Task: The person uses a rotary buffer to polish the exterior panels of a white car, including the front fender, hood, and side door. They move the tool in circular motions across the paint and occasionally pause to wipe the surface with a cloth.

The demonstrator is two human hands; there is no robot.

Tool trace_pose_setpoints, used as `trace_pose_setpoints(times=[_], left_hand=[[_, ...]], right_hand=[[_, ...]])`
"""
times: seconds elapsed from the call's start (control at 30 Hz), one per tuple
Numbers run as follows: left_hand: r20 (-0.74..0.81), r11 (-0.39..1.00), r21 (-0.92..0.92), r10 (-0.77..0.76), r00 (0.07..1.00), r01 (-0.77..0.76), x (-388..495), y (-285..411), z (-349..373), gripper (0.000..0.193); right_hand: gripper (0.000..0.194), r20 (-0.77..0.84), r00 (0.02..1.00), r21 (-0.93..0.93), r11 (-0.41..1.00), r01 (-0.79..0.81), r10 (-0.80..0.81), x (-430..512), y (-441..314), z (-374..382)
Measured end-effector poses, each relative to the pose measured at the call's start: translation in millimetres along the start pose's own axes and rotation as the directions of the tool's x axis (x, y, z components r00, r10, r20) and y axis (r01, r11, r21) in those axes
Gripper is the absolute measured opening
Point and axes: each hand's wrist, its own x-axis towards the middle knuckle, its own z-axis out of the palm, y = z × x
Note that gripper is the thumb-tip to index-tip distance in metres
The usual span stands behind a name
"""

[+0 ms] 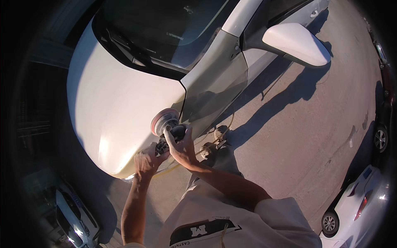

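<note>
A dusty air-powered orbital sander [167, 121] with a round, reddish-edged pad is in both of my hands, over the edge of a white car's hood [121, 90]. My right hand [183, 147] wraps the dark body just behind the pad, thumb along its top. Farther back, my left hand [148, 160] grips the rear handle end. The pad is tilted towards me beside the dark seam between hood and front fender [214, 90]; whether it touches the paint cannot be told. The fender and hood edge look dull and greyish beside the brighter white hood.
A yellowish hose [228, 125] loops near my shoes [219, 134] on the concrete ground [297, 133]. The side mirror [296, 45] juts out at upper right. The windshield [161, 31] lies beyond the hood. Other parked cars stand right, including a white one [350, 204], and lower left [77, 214].
</note>
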Motion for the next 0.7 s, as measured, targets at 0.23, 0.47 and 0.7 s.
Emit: trace_pose_setpoints(times=[0.23,0.47,0.7], left_hand=[[0.124,0.985,0.151,0.062,0.99,-0.081,35.8,24.9,-34.4,0.054],[0.265,0.941,0.328,-0.006,0.964,-0.085,46.6,46.2,-66.2,0.053],[0.184,0.953,0.294,0.021,0.983,-0.075,54.8,68.1,-71.5,0.052]], right_hand=[[0.054,-0.177,0.984,0.089,0.996,0.004,0.012,16.2,-26.2,-12.1],[0.058,-0.116,0.984,0.015,0.991,-0.132,0.133,16.2,-50.2,-14.9],[0.059,-0.13,0.98,0.01,0.988,-0.152,0.152,21.3,-58.4,-28.6]])
